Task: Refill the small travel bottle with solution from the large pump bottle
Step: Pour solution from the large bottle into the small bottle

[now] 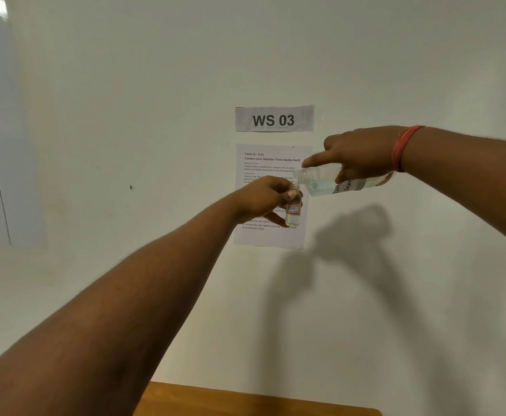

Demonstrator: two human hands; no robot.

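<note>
Right now we are in the middle of the pour. Our left hand (pixel 263 199) grips the small bottle (pixel 294 210) and holds it upright in the air, in front of the paper (pixel 271 238) on the wall. Our right hand (pixel 359 157) is wrapped around the big bottle (pixel 335 184) and tips it on its side, with 1 finger pointing along the top. The mouth of the big bottle sits just above the open top of the small bottle, close enough to look like they touch. We can see no cap and no pump on either bottle.

We think the filling is partly done. Some clear liquid sits low in the small bottle, but most of it looks empty. We cannot see a stream going in. What is left, we guess: fill it more, tip the big bottle back up, and close both. Both bottles are high above the brown surface (pixel 245 400), so a shaky hand could spill.
</note>
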